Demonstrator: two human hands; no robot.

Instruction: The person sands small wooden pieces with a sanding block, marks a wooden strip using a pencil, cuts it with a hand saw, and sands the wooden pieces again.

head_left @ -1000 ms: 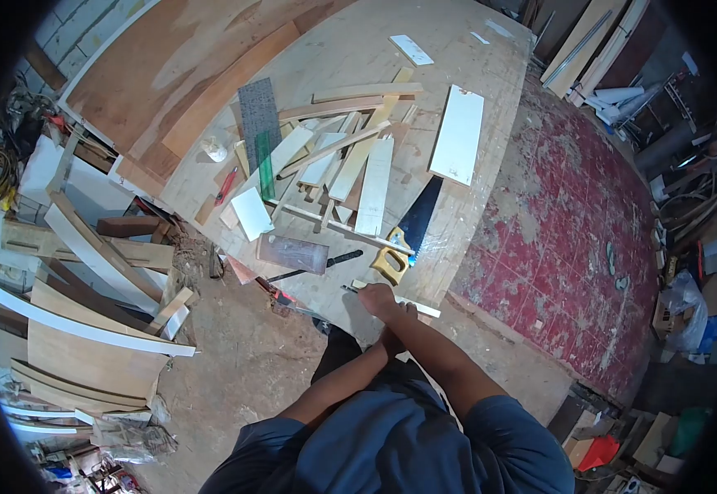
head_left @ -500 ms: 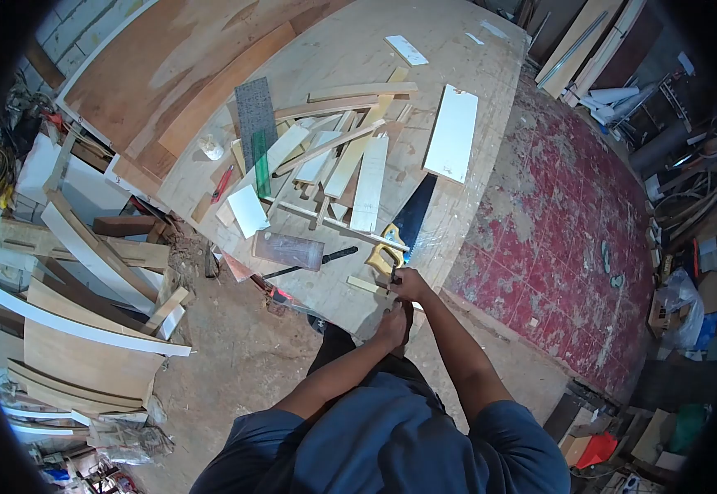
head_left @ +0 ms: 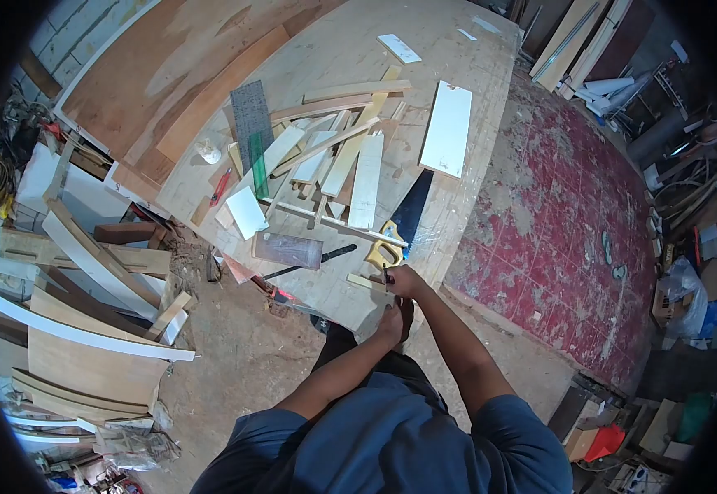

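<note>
At the near edge of the workbench (head_left: pixel 358 309), my right hand (head_left: pixel 406 281) is closed around a short, dark, stick-like tool (head_left: pixel 387 277) whose kind I cannot make out. Just below it, close to my body, my left hand (head_left: pixel 391 323) is closed; whatever it grips is hidden. A small pale wood strip (head_left: pixel 366 281) lies immediately left of the dark tool. Beyond my right hand rests a handsaw (head_left: pixel 412 210) with a yellow handle, its blade pointing away. To the left are a long dark tool (head_left: pixel 313 261) and a brown translucent block (head_left: pixel 287 249).
A pile of wood offcuts (head_left: pixel 338 152) covers the bench's middle, with a white board (head_left: pixel 446 128) to its right. A red cutter (head_left: pixel 221 187) and a green strip (head_left: pixel 258 165) lie at left. Curved wood pieces (head_left: pixel 86 247) crowd the left floor; worn red flooring (head_left: pixel 548 239) lies right.
The view has shifted slightly, so the bench items appear a little higher and further left. Both hands stay close together at the bench edge, still closed, with barely any movement.
</note>
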